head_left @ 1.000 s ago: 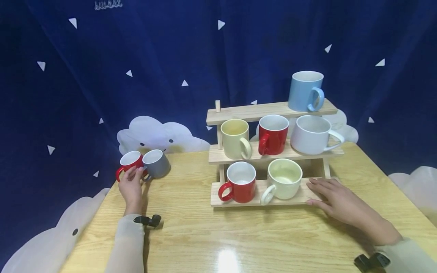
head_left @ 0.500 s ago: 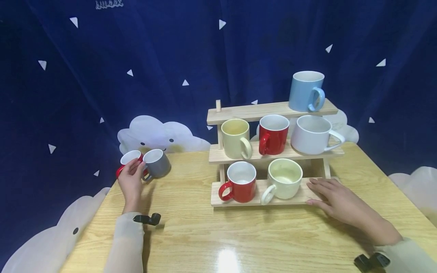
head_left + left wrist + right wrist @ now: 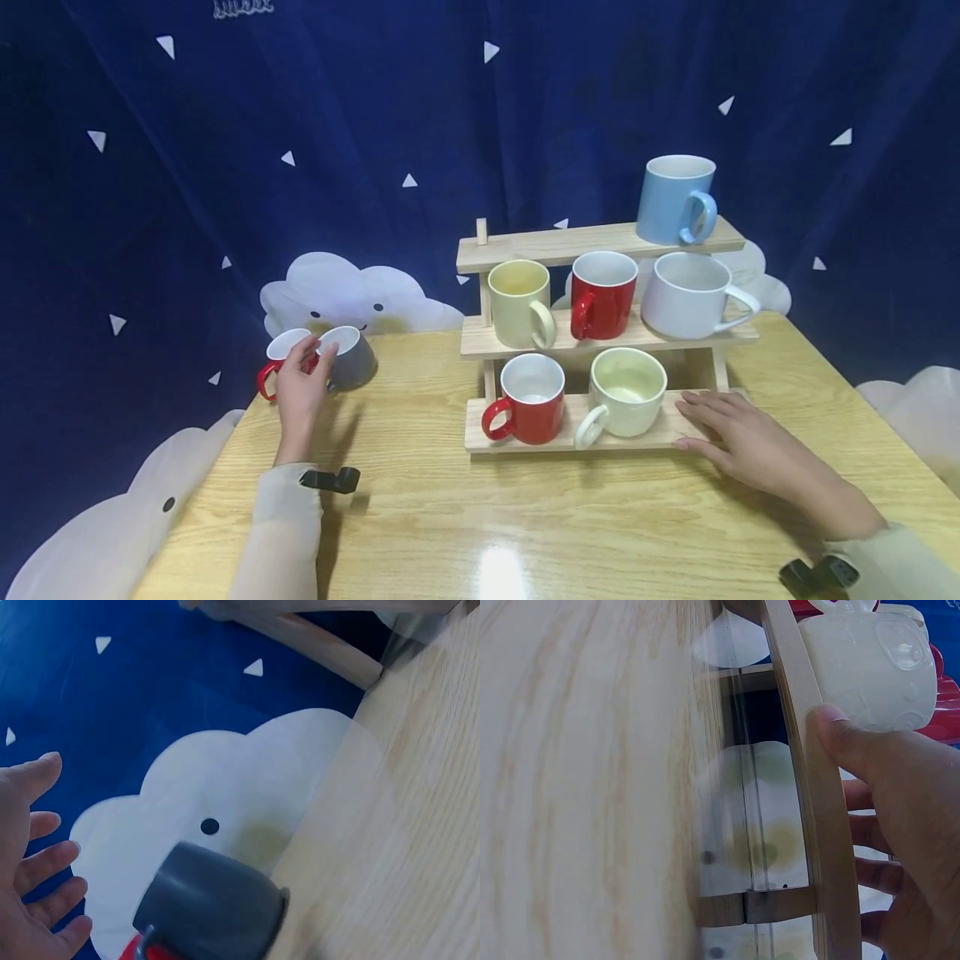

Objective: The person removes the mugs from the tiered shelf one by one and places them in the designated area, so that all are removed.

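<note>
My left hand [image 3: 302, 396] is raised at a grey mug [image 3: 356, 367] and a red mug [image 3: 281, 345] on the table's left side, overlapping both in the head view. In the left wrist view its fingers [image 3: 52, 862] are spread and hold nothing, apart from the grey mug. My right hand [image 3: 742, 437] rests on the right end of the wooden rack's bottom shelf [image 3: 677, 427], its thumb at the front edge. Beside it stands a cream mug [image 3: 628, 404], and left of that another red mug [image 3: 536, 408].
On the rack's middle shelf [image 3: 555, 340] stand a yellow mug [image 3: 517, 308], a red mug [image 3: 611, 300] and a wide white cup [image 3: 682, 300]. A light blue mug [image 3: 667, 204] is on the top shelf. A dark blue curtain [image 3: 375, 100] hangs behind the wooden table [image 3: 420, 517].
My left hand has moved slightly right and up, from in front of the red mug to beside the grey one. The right hand has stayed on the shelf.
</note>
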`<state>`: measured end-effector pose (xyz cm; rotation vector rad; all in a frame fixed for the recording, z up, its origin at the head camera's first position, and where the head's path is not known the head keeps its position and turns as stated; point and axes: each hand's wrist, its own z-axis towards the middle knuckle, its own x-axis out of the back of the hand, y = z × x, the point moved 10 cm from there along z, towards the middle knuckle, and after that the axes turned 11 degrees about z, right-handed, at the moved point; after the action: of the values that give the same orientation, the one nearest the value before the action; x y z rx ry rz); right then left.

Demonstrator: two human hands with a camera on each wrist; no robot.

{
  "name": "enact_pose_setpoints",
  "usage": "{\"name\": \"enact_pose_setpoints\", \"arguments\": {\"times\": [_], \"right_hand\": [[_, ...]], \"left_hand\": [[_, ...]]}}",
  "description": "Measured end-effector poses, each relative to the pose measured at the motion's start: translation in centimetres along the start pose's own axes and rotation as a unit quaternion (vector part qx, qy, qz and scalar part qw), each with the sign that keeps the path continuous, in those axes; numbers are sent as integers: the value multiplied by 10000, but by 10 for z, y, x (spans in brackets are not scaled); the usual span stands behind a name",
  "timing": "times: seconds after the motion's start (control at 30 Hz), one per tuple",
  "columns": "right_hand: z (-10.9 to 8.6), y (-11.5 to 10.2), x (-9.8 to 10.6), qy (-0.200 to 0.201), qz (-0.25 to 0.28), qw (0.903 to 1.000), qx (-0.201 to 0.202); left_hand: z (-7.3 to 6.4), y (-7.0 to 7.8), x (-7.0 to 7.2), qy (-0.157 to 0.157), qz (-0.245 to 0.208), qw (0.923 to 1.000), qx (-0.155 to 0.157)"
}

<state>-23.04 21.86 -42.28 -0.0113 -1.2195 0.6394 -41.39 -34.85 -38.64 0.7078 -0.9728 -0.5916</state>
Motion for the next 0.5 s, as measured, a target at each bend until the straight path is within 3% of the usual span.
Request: {"name": "enact_pose_setpoints", "arguments": {"times": [0.27, 0.5], "right_hand": [[0, 0, 4, 109, 1, 9999, 69], [0, -3, 4, 93, -23, 9999, 106]], "left_hand": [[-8, 36, -6, -162, 999, 9926, -677], [-13, 67, -12, -440, 1483, 9809, -1182]]}}
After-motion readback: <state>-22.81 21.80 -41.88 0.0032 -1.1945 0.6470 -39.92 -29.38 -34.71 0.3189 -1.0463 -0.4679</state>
